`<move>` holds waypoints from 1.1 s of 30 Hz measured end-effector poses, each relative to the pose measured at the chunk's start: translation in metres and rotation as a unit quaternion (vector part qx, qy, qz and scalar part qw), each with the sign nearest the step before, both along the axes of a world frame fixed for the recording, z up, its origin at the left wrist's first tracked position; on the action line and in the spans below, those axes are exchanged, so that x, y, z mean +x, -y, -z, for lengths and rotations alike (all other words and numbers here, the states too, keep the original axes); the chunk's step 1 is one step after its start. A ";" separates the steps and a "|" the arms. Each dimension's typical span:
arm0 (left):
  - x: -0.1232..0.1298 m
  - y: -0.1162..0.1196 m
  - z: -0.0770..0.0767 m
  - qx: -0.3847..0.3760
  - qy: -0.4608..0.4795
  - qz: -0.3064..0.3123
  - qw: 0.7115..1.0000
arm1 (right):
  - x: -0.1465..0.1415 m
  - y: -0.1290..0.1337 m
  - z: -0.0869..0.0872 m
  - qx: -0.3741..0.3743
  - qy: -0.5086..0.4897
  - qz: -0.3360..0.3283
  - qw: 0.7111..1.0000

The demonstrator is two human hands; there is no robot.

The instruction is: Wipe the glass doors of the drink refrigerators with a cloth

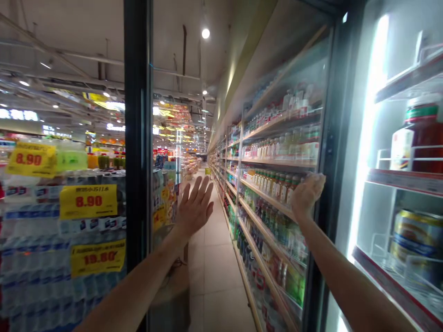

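Observation:
An open glass cooler door [136, 138] with a dark frame stands directly before me. My left hand [195, 203] is raised with its fingers stretched and the palm toward the glass; it looks to be resting on the pane. Near the pane's right edge, my right hand [302, 198] is closed around a crumpled, whitish cloth [317, 180], held at the glass. The cloth is small and slightly blurred, so its exact material is unclear. Through the pane, shelves of bottles [277, 184] appear behind my right hand.
At right is the lit cooler interior, with a red-brown bottle [422, 138] and a gold-and-blue can [417, 240] on wire-fronted shelves. Stacked water bottles [38, 258] with yellow price signs [88, 201] stand at left. A tiled aisle floor [218, 263] runs beyond the glass.

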State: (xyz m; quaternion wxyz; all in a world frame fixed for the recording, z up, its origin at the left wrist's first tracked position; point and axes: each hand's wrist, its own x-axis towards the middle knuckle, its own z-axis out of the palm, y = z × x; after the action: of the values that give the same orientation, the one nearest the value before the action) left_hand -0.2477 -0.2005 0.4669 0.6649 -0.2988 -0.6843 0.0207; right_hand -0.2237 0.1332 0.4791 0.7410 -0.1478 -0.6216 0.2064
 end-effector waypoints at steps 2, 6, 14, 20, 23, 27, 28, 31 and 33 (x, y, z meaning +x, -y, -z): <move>-0.001 0.000 0.000 0.001 -0.005 -0.006 1.000 | -0.004 0.044 0.013 0.116 0.021 -0.028 0.993; 0.000 0.002 0.007 -0.015 -0.007 -0.002 1.000 | -0.009 0.118 0.045 0.384 0.097 -0.041 0.917; 0.005 0.002 0.033 -0.054 0.008 0.003 0.999 | -0.002 0.028 0.023 0.045 0.014 0.015 0.999; 0.001 0.004 0.033 -0.075 -0.020 0.008 0.997 | -0.007 0.120 0.051 0.302 0.088 -0.038 0.949; 0.002 0.003 0.037 -0.082 -0.016 0.010 0.996 | -0.006 0.114 0.064 0.361 0.119 -0.040 0.924; 0.005 -0.002 0.043 -0.059 0.006 0.002 0.998 | -0.005 0.054 0.053 0.145 0.068 0.008 0.987; 0.005 -0.003 0.044 -0.054 0.011 0.000 0.998 | -0.005 0.048 0.049 0.086 0.048 0.014 0.995; 0.004 -0.005 0.046 -0.050 0.016 -0.002 0.999 | -0.005 0.072 0.050 0.083 0.027 0.000 0.996; 0.004 -0.004 0.046 -0.052 0.019 -0.004 0.998 | -0.004 0.103 0.061 0.225 0.063 -0.032 0.972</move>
State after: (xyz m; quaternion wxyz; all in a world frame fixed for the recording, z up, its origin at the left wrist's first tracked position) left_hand -0.2441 -0.1966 0.4212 0.6349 -0.3305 -0.6963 0.0534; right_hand -0.2277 0.0306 0.4177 0.7077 0.0304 -0.7019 0.0751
